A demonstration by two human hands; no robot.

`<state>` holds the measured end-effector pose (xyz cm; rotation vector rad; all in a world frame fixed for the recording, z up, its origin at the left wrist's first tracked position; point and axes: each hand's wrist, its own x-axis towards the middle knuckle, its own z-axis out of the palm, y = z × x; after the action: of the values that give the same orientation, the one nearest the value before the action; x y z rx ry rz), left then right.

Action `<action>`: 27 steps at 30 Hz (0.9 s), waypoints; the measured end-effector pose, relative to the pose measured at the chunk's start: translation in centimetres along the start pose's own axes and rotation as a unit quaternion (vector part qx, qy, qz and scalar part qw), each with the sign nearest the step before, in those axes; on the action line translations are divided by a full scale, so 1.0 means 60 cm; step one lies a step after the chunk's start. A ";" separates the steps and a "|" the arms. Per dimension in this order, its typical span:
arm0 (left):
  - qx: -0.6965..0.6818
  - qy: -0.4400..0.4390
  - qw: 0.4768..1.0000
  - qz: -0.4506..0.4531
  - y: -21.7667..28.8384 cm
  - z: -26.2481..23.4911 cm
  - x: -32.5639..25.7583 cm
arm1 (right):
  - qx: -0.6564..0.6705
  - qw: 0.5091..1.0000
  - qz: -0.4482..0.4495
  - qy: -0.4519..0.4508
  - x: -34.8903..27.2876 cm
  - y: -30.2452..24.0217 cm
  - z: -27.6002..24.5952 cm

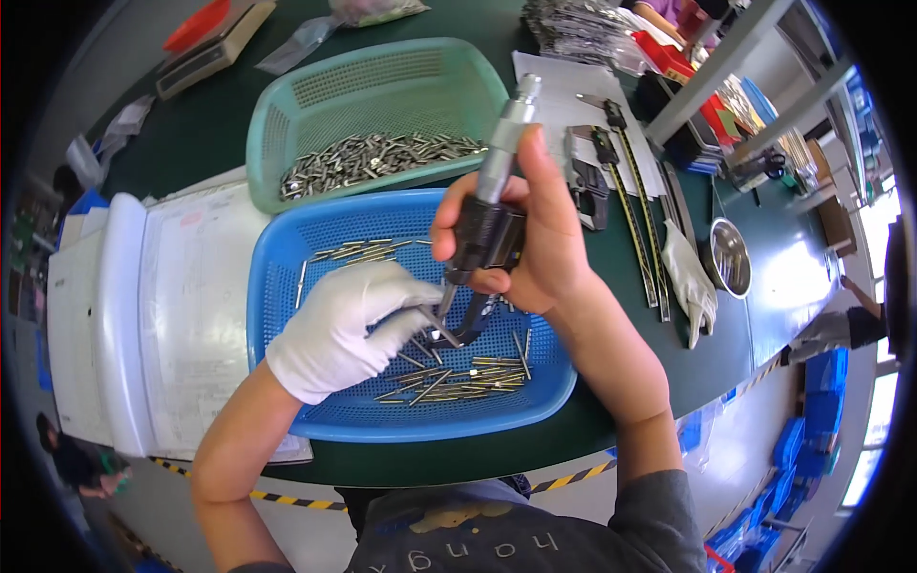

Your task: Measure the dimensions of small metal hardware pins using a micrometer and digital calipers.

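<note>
My right hand (552,234) is bare and grips a digital micrometer (471,239), tilted with its silver thimble pointing up and away. My left hand (344,325), in a white glove, pinches a thin metal pin (439,326) between thumb and fingers. That pin sits at the micrometer's measuring end; whether the jaws touch it is too small to tell. Both hands are above a blue perforated basket (430,428). Inside it lie a near group of metal pins (458,384) and a far group (358,251), with several loose ones between.
Behind stands a green basket (382,59) of short metal pieces (373,160). Calipers (630,181), a white glove (690,286) and a steel bowl (728,256) lie to the right. White folders (196,306) are at left, a scale (215,53) far left. Another person's arm (661,21) shows far right.
</note>
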<state>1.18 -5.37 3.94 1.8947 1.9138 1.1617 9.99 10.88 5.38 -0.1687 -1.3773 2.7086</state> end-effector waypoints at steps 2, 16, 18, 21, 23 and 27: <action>0.043 0.023 0.998 0.028 -0.008 0.005 0.002 | -0.002 1.000 0.003 -0.006 0.002 0.001 -0.003; 0.146 0.019 0.982 0.117 -0.008 0.002 -0.003 | 0.067 0.996 0.029 -0.056 0.003 0.001 -0.006; 0.138 0.029 0.983 0.116 -0.008 0.002 -0.004 | 0.082 0.994 0.024 -0.062 0.003 0.001 -0.003; 0.124 0.020 0.986 0.113 -0.011 0.003 -0.004 | 0.089 0.993 0.018 -0.071 0.002 0.001 -0.006; 0.114 0.021 0.987 0.112 -0.015 0.006 -0.006 | 0.107 0.991 0.019 -0.075 0.002 0.001 -0.006; 0.087 0.031 0.988 0.121 -0.014 0.006 -0.003 | 0.084 0.994 -0.001 -0.065 -0.001 0.000 -0.003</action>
<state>0.81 -5.28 3.12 2.2620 1.9141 1.1647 10.06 11.02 5.31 0.0243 -1.1687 2.8619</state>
